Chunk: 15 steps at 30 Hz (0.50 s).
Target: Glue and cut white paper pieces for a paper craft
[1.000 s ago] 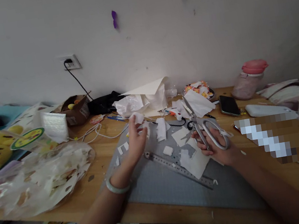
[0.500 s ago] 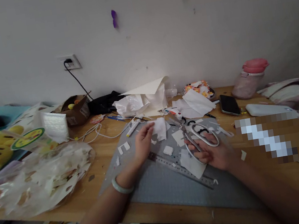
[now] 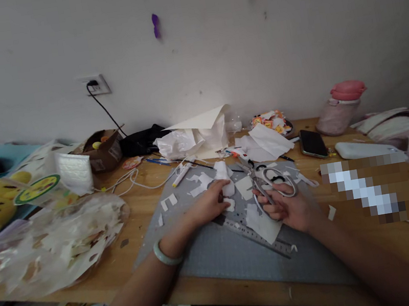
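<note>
My right hand (image 3: 288,207) grips the handles of silver scissors (image 3: 267,184), whose blades point up and away over the grey cutting mat (image 3: 223,248). My left hand (image 3: 208,204), with a pale green bangle on the wrist, lies low on the mat with its fingertips on a small white paper piece (image 3: 230,203). A taller white scrap (image 3: 223,176) stands just beyond those fingers. A metal ruler (image 3: 258,235) lies slanted across the mat under both hands, next to larger white paper pieces (image 3: 264,223).
A clear bag of paper scraps (image 3: 59,243) sits at the left on the wooden table (image 3: 358,242). A phone (image 3: 312,143), a pink-lidded bottle (image 3: 341,108), crumpled white paper (image 3: 194,136), a cardboard box (image 3: 105,148) and white cables (image 3: 135,182) line the back.
My left hand has dropped from the air, let go of its scrap, and slid right onto the small paper piece. My right hand has lowered the scissors toward the mat.
</note>
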{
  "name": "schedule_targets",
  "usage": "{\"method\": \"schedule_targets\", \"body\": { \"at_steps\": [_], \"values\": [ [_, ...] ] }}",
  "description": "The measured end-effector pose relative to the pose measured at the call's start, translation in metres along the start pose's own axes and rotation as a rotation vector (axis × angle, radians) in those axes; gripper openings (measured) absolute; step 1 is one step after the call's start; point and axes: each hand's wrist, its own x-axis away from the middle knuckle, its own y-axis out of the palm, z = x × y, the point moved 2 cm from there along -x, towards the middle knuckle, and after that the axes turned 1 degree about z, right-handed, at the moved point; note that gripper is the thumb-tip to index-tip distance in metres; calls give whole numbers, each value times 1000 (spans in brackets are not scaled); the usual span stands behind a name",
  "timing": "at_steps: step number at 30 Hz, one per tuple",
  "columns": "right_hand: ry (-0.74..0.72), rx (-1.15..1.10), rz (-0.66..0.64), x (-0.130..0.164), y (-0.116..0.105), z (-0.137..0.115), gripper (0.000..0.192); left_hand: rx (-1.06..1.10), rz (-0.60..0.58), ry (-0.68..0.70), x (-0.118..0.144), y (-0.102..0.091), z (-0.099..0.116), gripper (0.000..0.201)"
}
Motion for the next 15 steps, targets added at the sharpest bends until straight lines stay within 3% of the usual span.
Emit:
{"method": "schedule_targets", "body": {
  "at_steps": [10,15],
  "values": [
    [1,83,-47,1,0,3,29,-50,-4,22,-1,0,2,52],
    [6,112,-74,1,-1,3,32,-158,-63,80,-1,0,-1,53]
  ]
}}
